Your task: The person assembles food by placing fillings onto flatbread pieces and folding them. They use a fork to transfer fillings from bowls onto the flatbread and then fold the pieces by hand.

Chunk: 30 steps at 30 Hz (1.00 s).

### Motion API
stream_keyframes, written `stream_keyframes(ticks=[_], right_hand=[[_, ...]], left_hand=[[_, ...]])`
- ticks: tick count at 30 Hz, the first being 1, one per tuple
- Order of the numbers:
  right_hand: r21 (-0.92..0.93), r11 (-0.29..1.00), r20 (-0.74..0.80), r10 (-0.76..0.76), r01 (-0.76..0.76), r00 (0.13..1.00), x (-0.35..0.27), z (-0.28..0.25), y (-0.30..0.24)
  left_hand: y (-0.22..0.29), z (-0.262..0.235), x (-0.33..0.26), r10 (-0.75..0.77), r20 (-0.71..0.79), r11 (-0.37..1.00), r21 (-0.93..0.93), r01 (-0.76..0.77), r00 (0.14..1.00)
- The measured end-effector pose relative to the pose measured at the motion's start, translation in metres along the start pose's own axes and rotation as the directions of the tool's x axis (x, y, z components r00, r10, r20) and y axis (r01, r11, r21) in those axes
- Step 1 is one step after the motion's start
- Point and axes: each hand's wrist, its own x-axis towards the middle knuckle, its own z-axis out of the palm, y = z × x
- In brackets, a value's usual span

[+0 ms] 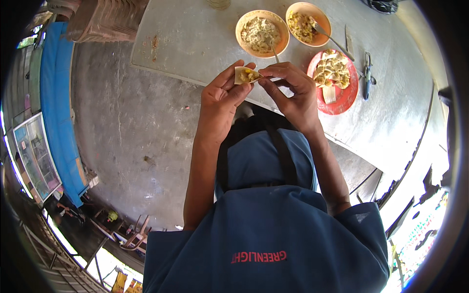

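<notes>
Over the table's near edge, my left hand (220,95) holds a dumpling wrapper (239,76), its fingers behind it and its thumb at the lower edge. The square of dough is partly folded up around a small heap of yellowish filling (249,75). At the wrapper's right corner, my right hand (295,95) pinches the dough between thumb and fingertips. Right of my hands, several folded dumplings (332,68) sit on a red plate (339,108), with a pale flat piece of dough (329,94) near its front.
Beyond my hands, one orange bowl (240,41) holds a pale crumbly mix and a spoon; another (294,9) holds a yellow mix and a spoon. A knife (348,39) and a blue-handled tool (367,80) lie on the metal table (190,39). Stacked brown chairs (100,22) stand far left.
</notes>
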Motion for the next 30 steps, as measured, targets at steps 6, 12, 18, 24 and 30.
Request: stream_keyframes(ticks=[6,12,18,24,30], right_hand=[[-0.057,0.998,0.056,-0.003,0.006,0.998,0.038,-0.008,0.018],[-0.361,0.918,0.046,-0.161,0.166,0.986,0.06,-0.009,0.036],[-0.586,0.791,0.1,-0.145,0.176,0.984,0.07,-0.008,0.05],[-0.673,0.74,-0.032,-0.058,0.022,0.998,0.073,0.011,0.047],[-0.529,0.814,-0.245,0.124,-0.24,0.962,0.073,0.046,0.039]], left_hand=[[0.001,-0.003,0.04,-0.026,-0.039,0.999,-0.034,0.025,0.999],[0.002,-0.004,0.071,-0.094,-0.146,0.994,-0.067,0.085,0.985],[0.002,-0.012,0.104,-0.185,-0.09,0.982,0.008,0.187,0.979],[0.019,-0.024,0.139,-0.292,0.004,0.951,0.109,0.289,0.957],[0.04,-0.04,0.168,-0.448,0.146,0.875,0.277,0.398,0.882]])
